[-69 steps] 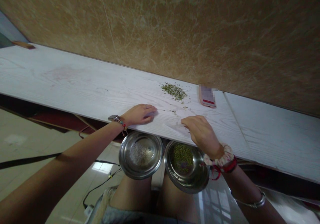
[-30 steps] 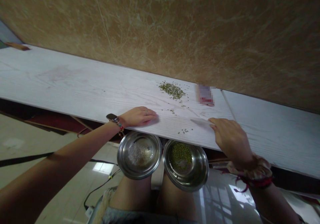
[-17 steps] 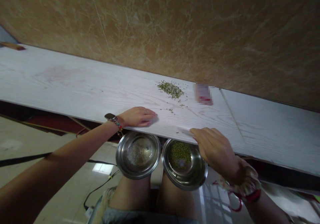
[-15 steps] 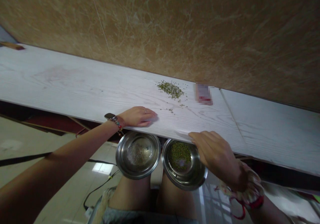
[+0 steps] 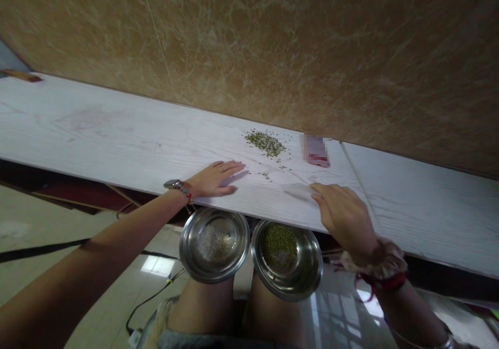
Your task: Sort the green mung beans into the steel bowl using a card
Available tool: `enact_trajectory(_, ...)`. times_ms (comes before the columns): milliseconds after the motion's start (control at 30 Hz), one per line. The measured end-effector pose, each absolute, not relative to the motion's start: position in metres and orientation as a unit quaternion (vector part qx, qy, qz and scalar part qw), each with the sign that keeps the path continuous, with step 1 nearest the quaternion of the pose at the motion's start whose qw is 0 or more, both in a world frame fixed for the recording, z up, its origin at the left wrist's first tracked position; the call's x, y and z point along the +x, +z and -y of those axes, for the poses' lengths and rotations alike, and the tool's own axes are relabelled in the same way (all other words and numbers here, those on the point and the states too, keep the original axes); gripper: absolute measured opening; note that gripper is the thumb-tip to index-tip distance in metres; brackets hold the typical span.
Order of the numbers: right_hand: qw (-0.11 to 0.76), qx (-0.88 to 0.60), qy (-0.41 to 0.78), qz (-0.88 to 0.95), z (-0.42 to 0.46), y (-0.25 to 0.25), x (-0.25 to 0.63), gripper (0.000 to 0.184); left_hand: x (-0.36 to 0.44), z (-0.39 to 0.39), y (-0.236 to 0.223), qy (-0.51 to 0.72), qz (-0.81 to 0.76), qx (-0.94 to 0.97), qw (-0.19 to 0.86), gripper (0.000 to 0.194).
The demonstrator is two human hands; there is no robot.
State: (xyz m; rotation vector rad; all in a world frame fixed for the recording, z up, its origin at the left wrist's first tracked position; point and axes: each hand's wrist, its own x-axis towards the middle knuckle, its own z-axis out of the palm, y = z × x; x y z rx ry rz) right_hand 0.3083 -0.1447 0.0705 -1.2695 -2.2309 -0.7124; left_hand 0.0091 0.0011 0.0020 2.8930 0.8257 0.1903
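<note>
My left hand (image 5: 213, 178) lies flat on the white wooden table (image 5: 117, 136), fingers stretched out, near its front edge. My right hand (image 5: 345, 215) rests on the table to the right with fingers curled down onto a thin whitish card or paper (image 5: 297, 190). A small pile of green beans (image 5: 266, 143) lies further back, with a few loose beans nearer my hands. Two steel bowls sit on my lap below the edge: the left bowl (image 5: 214, 245) holds pale grains, the right bowl (image 5: 286, 251) holds green beans.
A pink phone (image 5: 316, 150) lies beside the bean pile, close to the brown marbled wall (image 5: 273, 47). A seam in the tabletop runs right of the phone. Tiled floor and a black cable (image 5: 152, 297) lie below left.
My right hand went from the table's front edge above the bean bowl back up onto the table and to the right. My left hand's fingers have spread flatter.
</note>
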Motion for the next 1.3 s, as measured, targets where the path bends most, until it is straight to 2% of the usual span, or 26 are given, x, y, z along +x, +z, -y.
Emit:
enact_trajectory(167,0.223,-0.471,-0.325,0.790,0.110,0.057,0.323,0.017,0.010,-0.001,0.001,0.050,-0.297,0.951,0.071,0.059)
enact_trajectory(600,0.301,-0.389,-0.281,0.824,0.079,0.041,0.300,0.018,0.011,-0.001,0.001,0.052,-0.308,0.948,0.063,0.047)
enact_trajectory(900,0.261,-0.373,-0.253,0.854,0.086,0.046,0.298,0.021,0.011,-0.002,0.000,0.071,-0.300,0.949,0.064,0.045)
enact_trajectory(1300,0.251,-0.345,-0.244,0.871,0.120,0.054,0.312,0.028,0.011,-0.003,-0.002,0.070,-0.303,0.948,0.061,0.047)
